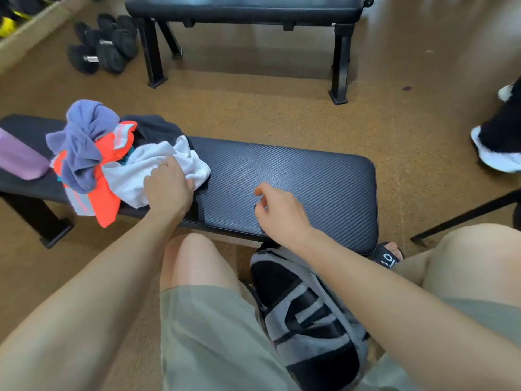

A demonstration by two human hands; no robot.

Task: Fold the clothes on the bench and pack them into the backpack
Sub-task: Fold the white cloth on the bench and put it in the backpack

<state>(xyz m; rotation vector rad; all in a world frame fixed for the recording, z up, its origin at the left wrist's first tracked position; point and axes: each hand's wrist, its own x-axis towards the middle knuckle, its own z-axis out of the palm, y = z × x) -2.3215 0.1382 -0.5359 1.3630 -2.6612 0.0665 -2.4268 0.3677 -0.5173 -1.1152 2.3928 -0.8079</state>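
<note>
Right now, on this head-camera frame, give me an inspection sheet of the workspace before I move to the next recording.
Surface: black textured padded bench, right half bare.
Job's things: heap of unfolded clothes at the bench's left; grey-and-black backpack on the floor between the knees.
Clutter: lilac cylindrical bottle beside the heap.
Grippers: left hand grips the white cloth; right hand loosely curled over the bench, holds nothing.
Cables: nothing seen.
Surroundings: black dumbbells, second black bench, another person's white shoe.

Bright even light, blurred warped edges
</note>
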